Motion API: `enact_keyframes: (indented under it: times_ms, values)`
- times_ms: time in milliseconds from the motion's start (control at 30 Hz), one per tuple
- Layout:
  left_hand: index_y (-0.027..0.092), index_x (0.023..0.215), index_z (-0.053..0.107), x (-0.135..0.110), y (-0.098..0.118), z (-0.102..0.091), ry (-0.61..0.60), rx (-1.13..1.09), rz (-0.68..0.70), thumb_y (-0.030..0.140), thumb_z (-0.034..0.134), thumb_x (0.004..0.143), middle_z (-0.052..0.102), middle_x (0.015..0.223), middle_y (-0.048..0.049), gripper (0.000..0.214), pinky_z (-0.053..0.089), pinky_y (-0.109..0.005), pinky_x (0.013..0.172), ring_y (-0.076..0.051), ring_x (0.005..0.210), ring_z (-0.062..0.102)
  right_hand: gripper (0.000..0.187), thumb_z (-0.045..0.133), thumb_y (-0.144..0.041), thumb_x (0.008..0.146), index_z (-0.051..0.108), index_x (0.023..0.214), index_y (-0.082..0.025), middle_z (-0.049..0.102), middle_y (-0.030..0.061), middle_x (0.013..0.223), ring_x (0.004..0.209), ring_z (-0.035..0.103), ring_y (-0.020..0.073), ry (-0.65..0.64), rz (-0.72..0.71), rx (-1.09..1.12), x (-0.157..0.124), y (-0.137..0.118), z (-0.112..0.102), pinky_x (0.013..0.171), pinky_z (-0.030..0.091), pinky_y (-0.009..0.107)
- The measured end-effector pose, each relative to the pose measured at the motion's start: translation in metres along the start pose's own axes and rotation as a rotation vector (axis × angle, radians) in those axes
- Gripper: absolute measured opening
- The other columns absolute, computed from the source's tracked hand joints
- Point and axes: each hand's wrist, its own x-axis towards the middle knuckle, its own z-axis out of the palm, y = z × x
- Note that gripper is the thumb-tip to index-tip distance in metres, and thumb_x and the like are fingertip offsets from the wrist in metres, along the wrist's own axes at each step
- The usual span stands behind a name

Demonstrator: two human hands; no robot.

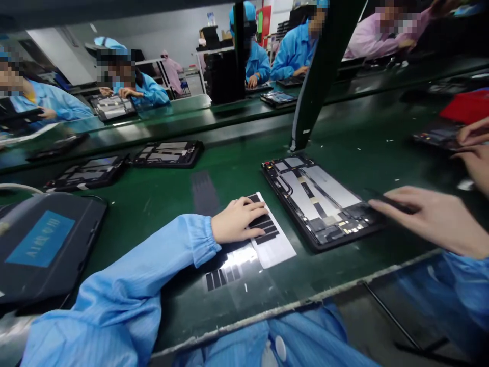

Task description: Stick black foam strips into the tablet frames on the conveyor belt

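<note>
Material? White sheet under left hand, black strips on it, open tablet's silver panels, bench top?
White sheet: thin, smooth, dull face; likely paper or coated liner.
Black strips: matte, crisp edges; maybe tape or foam, too small to tell.
Silver panels: satin; possibly foil or metal, from their even pale sheen.
Bench top: smooth green, streaked with reflections; probably rubber or plastic sheeting.

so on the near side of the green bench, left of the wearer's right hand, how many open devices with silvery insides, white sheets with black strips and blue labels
Open devices: 3, one between the hands, two farther back at left
White sheet: 1, under the left hand
Blue label: 1
Total: 5
</note>
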Motion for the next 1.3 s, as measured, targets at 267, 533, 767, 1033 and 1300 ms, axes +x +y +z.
enact_keyframes:
  times_ms: [267,533,767,1033,1300]
  values:
    - [0.023,0.105,0.056,0.006,0.0,0.0,0.019,-0.104,0.154,0.022,0.044,0.082,0.047,0.118,-0.0041,0.026,0.031,-0.039,0.091,-0.021,0.1,0.038,0.036,0.042,-0.04,0.084,0.057,0.062,-0.015,0.056,0.0014,0.052,0.044,0.053,0.0104,-0.511,-0.187,0.335,-0.011,-0.106,0.053,0.045,0.042,0.021]
    - [0.022,0.101,0.057,0.011,-0.008,-0.001,-0.014,-0.242,0.239,0.022,0.045,0.082,0.05,0.115,-0.002,0.022,0.026,-0.036,0.093,-0.02,0.101,0.038,0.014,0.056,-0.028,0.077,0.058,0.083,-0.015,0.061,0.0014,0.076,0.065,0.059,0.01,-0.709,-0.332,0.34,-0.005,-0.096,0.074,0.057,0.046,0.018]
    - [0.023,0.102,0.057,0.011,-0.006,0.001,-0.022,-0.247,0.197,0.023,0.046,0.081,0.049,0.118,-0.0004,0.023,0.027,-0.037,0.093,-0.021,0.101,0.036,0.011,0.058,-0.026,0.075,0.058,0.072,-0.016,0.061,0.0025,0.073,0.059,0.059,0.0109,-0.636,-0.324,0.335,-0.008,-0.1,0.082,0.052,0.046,0.019]
    - [0.023,0.098,0.057,0.01,-0.003,-0.003,-0.022,-0.247,0.209,0.022,0.049,0.08,0.049,0.119,0.0003,0.02,0.027,-0.036,0.094,-0.021,0.103,0.038,0.022,0.059,-0.037,0.073,0.046,0.068,-0.019,0.056,0.0,0.051,0.048,0.058,0.0156,-0.484,-0.075,0.573,0.016,-0.1,0.07,0.046,0.048,0.025]
    - [0.016,0.095,0.041,0.047,-0.002,0.002,0.432,-0.374,0.107,0.018,0.047,0.076,0.05,0.103,-0.0071,0.021,0.039,-0.03,0.085,-0.016,0.094,0.046,0.025,0.054,-0.034,0.076,0.039,0.062,-0.02,0.05,-0.003,0.045,0.041,0.055,0.0146,-0.105,-0.122,0.552,0.043,-0.078,0.102,0.04,0.043,0.024]
